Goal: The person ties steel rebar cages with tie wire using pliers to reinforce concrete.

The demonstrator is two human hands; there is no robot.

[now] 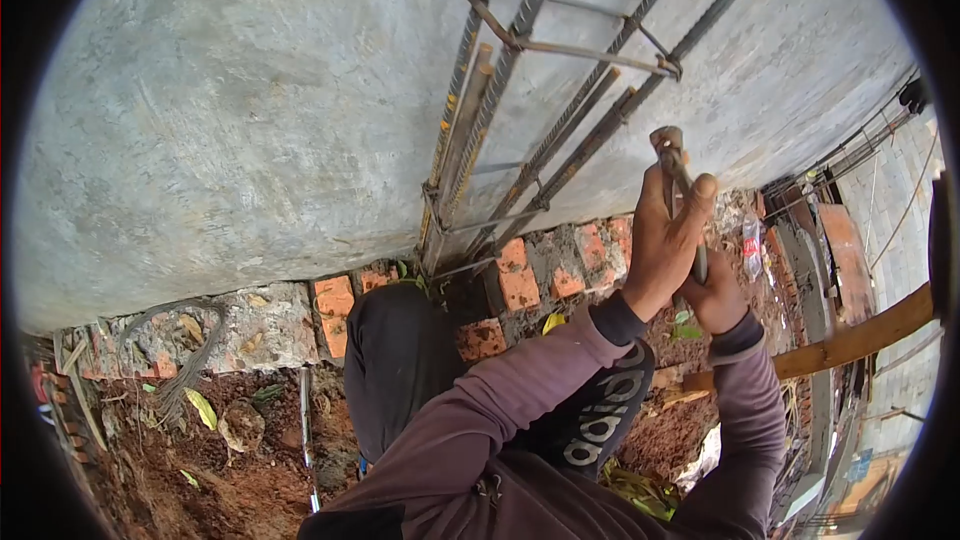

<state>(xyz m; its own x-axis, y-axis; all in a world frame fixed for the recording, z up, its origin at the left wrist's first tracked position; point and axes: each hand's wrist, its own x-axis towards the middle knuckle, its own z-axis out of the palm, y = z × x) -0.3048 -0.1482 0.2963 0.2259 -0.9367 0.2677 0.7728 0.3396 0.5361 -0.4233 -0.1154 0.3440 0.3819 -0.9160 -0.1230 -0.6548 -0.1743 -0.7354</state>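
My left hand [660, 250] is closed around a metal hand tool that looks like pincers [672, 155], its thumb and fingers on either side of the handles. The rounded jaw end points up and stands beyond the fingertips, in front of the grey wall. Just below and to the right, my right hand [717, 297] grips the lower end of a handle, close to the left wrist. Up and to the left of the tool stands a cage of ribbed steel bars [600, 65], tied with thin square stirrups. The tool and the bars appear apart.
A plastered grey wall [220, 140] runs behind the bars, with a course of orange bricks [518, 275] at its foot. Reddish soil [260, 480] with leaves lies in front. To the right are a plastic bottle [751, 245], a curved wooden strip [860, 338] and more thin bars.
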